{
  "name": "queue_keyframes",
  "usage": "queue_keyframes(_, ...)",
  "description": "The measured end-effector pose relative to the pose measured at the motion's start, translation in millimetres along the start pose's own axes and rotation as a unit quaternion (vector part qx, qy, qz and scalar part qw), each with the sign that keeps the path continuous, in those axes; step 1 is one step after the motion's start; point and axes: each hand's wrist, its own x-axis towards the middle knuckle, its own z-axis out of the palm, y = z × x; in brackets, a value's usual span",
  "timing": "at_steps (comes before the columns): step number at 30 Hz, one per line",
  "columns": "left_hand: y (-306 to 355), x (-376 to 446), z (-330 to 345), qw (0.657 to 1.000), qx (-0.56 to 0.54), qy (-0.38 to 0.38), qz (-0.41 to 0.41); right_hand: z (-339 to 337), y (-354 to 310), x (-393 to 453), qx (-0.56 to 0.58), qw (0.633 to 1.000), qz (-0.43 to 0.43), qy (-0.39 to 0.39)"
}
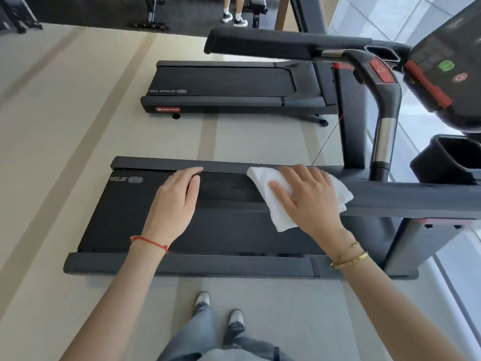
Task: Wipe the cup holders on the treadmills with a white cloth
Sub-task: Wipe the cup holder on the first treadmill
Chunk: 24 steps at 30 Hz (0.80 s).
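My left hand [173,201] hangs over the near treadmill's belt [145,217], fingers straight and relaxed, gripping nothing; I read it as a free hand kept out for balance while I lean in from the side. At three o'clock from it, my right hand [305,198] lies flat on the white cloth [263,190], fingers spread and pressing rather than pinching, so the cloth is trapped between palm and the padded handrail [406,196]. The cloth is folded thick and hangs over the rail's near edge toward six o'clock, which I judge keeps a clean pad under the palm. The work proper lies further right: one cup holder [447,162] sits at about two o'clock from the cloth, a deep dark bin beside the console [447,71], well apart from my hand. A second cup holder [382,53] shows at twelve o'clock beyond the console's far side. Neither is touched yet. A second treadmill [223,84] stands at eleven o'clock.
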Motion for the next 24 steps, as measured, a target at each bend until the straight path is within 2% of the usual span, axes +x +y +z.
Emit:
queue_keyframes(3, -0.1, -2.7, -0.3, 1.000, 0.013, 0.019, 0.002, 10.5, -28.9, 12.5, -0.023, 0.999, 0.031, 0.012)
queue_keyframes(8, -5.7, -7.5, -1.8, 1.000, 0.006, 0.010, 0.014, 32.4, -92.3, 34.4, -0.004, 0.999, -0.010, 0.037)
queue_keyframes(12, -9.9, -7.6, -1.5, 1.000, 0.006, 0.005, 0.020, 31.8, -68.8, 29.6, -0.013, 0.999, -0.012, 0.051)
queue_keyframes(15, -13.0, -6.6, -1.7, 1.000, 0.010, 0.000, 0.029, 25.6, -37.6, 26.5, -0.022, 0.997, 0.053, 0.058)
queue_keyframes(18, -14.3, -4.6, -2.7, 0.999, 0.012, -0.007, 0.033, 27.8, -42.1, 32.4, -0.025, 0.994, 0.094, 0.042)
queue_keyframes(24, -14.8, -3.5, -4.9, 0.999, -0.012, -0.010, 0.032, 49.5, -115.2, 49.4, -0.003, 0.999, -0.001, 0.053)
